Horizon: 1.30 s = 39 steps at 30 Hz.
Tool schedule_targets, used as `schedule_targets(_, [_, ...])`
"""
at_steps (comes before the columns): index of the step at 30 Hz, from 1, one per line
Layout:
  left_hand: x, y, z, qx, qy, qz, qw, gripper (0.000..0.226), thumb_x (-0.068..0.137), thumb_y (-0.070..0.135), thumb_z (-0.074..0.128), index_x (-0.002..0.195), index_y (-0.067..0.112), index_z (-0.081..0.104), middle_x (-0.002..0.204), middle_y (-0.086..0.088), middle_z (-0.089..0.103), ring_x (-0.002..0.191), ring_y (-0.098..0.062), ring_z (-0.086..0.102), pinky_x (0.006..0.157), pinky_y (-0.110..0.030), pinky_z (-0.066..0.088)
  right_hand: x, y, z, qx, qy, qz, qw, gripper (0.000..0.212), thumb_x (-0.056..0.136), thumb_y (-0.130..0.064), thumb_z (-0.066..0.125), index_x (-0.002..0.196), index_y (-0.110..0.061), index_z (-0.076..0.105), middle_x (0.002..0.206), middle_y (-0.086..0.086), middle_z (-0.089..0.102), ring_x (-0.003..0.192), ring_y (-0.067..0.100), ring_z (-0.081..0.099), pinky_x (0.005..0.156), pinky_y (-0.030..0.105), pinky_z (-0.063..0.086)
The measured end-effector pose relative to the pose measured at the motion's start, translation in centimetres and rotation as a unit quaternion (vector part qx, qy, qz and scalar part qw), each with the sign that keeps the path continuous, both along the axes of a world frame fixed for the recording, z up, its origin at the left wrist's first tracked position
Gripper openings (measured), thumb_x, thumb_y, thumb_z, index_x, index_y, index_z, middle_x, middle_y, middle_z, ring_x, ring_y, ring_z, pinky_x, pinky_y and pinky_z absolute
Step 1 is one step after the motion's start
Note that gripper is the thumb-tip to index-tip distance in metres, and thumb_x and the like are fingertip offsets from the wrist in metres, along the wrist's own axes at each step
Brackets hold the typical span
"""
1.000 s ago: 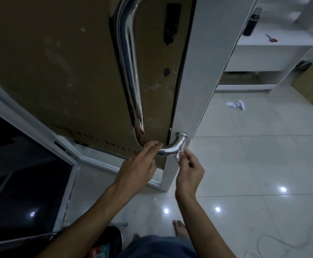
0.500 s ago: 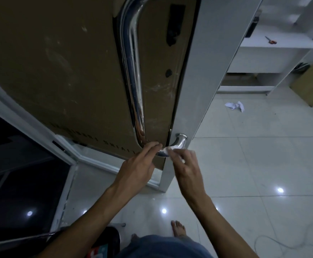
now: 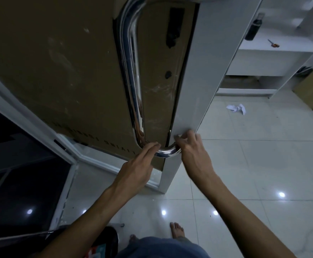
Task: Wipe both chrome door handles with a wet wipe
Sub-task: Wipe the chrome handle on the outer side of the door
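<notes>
text: one printed line along lower edge of brown cardboard sheet (image 3: pixel 62 75) on the door, left of the chrome handle | orientation: upside down | legibility: last letters appear as "LIVING", remainder too dim to read | other readable labels: none

A crumpled white wipe (image 3: pixel 236 108) lies on the glossy tiled floor (image 3: pixel 263 164) near the white shelf (image 3: pixel 274 48).

The scene is dimly lit and bluish. Small ceiling lights are mirrored as white glare spots on the glossy floor tiles (image 3: pixel 263 164) at the bottom. Straight lines are bowed toward the edges by wide-angle distortion; the left side is lost in darkness.
</notes>
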State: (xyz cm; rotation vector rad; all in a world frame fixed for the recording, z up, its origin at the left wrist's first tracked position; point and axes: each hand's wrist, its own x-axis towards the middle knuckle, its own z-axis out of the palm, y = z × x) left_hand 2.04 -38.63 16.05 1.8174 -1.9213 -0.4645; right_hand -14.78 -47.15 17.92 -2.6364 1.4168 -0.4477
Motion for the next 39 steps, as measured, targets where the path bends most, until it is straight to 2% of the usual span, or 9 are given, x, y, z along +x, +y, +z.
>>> schedule_targets(3, [0.3, 0.2, -0.2, -0.003, 0.047, -0.005, 0.999, 0.058, 0.095, -0.002, 0.044, 0.147, 0.021, 0.037, 0.153, 0.017, 0.031, 0.106, -0.016, 0.061, 0.085, -0.033, 0.053, 0.0, -0.4, 0.0, -0.006, 0.022, -0.006, 1.000, 0.042, 0.090, 0.001, 0.054, 0.130, -0.011, 0.055, 0.121, 0.011, 0.043, 0.108, 0.027, 0.044, 0.075, 0.031, 0.048])
schedule_targets(7, [0.9, 1.0, -0.1, -0.045, 0.109, -0.007, 0.993, 0.051, 0.095, -0.003, 0.044, 0.140, 0.018, 0.048, 0.146, 0.013, 0.043, 0.128, 0.002, 0.045, 0.103, -0.006, 0.032, 1.2, 2.3, -0.7, -0.040, -0.024, -0.001, 0.999, 0.039, 0.075, 0.014, 0.065, 0.111, -0.001, 0.068, 0.108, 0.021, 0.057, 0.094, 0.036, 0.057, 0.066, 0.037, 0.051])
schedule_targets(11, [1.2, 2.3, -0.3, -0.122, 0.163, 0.033, 0.978, 0.034, 0.092, 0.003, 0.042, 0.113, 0.015, 0.065, 0.113, 0.012, 0.062, 0.103, 0.005, 0.057, 0.089, -0.009, 0.043, 4.1, 3.4, -1.3, -0.098, -0.060, 0.007, 0.993, 0.027, 0.074, 0.011, 0.061, 0.094, -0.002, 0.072, 0.082, 0.015, 0.056, 0.069, 0.029, 0.052, 0.055, 0.034, 0.038])
schedule_targets(14, [1.5, 2.8, -0.6, -0.123, 0.277, 0.156, 0.940, 0.030, 0.089, 0.010, 0.042, 0.100, 0.028, 0.064, 0.099, 0.021, 0.064, 0.097, -0.001, 0.061, 0.080, -0.012, 0.048, 6.0, 3.5, -1.3, -0.097, -0.088, -0.006, 0.991, 0.042, 0.067, 0.010, 0.072, 0.107, -0.003, 0.071, 0.079, 0.013, 0.055, 0.066, 0.028, 0.050, 0.055, 0.032, 0.036])
schedule_targets(19, [2.1, 1.3, 0.4, -0.064, 0.431, 0.257, 0.862, 0.040, 0.098, 0.005, 0.041, 0.110, 0.038, 0.059, 0.107, 0.024, 0.066, 0.102, 0.001, 0.063, 0.081, -0.022, 0.053, 5.1, 3.0, -1.4, -0.079, -0.111, 0.026, 0.990, 0.039, 0.068, 0.002, 0.083, 0.103, -0.008, 0.072, 0.078, 0.014, 0.057, 0.067, 0.030, 0.053, 0.057, 0.030, 0.033])
schedule_targets(26, [2.3, 0.7, 0.9, -0.019, 0.457, 0.248, 0.854, 0.034, 0.098, 0.018, 0.043, 0.119, 0.040, 0.060, 0.119, 0.025, 0.064, 0.106, 0.003, 0.062, 0.092, -0.034, 0.052, 1.4, 2.2, -2.4, -0.146, -0.082, 0.095, 0.981, 0.035, 0.079, -0.009, 0.079, 0.113, -0.011, 0.071, 0.110, 0.008, 0.071, 0.100, 0.026, 0.067, 0.083, 0.033, 0.045])
schedule_targets(31, [2.5, 0.7, 1.4, -0.018, 0.475, 0.245, 0.845, 0.038, 0.100, 0.013, 0.041, 0.119, 0.039, 0.062, 0.119, 0.024, 0.065, 0.109, 0.004, 0.061, 0.087, -0.025, 0.050, 4.9, 1.9, -1.4, -0.046, -0.149, 0.072, 0.985, 0.012, 0.084, -0.012, 0.074, 0.097, -0.013, 0.072, 0.069, 0.003, 0.065, 0.060, 0.018, 0.059, 0.054, 0.022, 0.031])
schedule_targets(36, [2.7, 0.6, 1.7, -0.027, 0.477, 0.244, 0.844, 0.042, 0.097, 0.009, 0.040, 0.121, 0.035, 0.063, 0.121, 0.016, 0.066, 0.113, -0.005, 0.061, 0.090, -0.027, 0.051, 6.5, 1.3, -0.9, 0.182, -0.385, 0.032, 0.904, 0.023, 0.094, -0.018, 0.062, 0.113, -0.026, 0.072, 0.089, 0.000, 0.075, 0.077, 0.008, 0.068, 0.067, 0.026, 0.053])
schedule_targets(39, [2.7, 0.6, 2.0, -0.022, 0.474, 0.226, 0.850, 0.044, 0.099, 0.009, 0.040, 0.120, 0.038, 0.064, 0.123, 0.015, 0.066, 0.115, -0.006, 0.060, 0.090, -0.026, 0.051, 6.4, 1.4, -1.2, 0.162, -0.398, 0.031, 0.902, 0.026, 0.091, -0.009, 0.065, 0.115, -0.017, 0.072, 0.096, 0.001, 0.075, 0.084, 0.016, 0.072, 0.073, 0.028, 0.058])
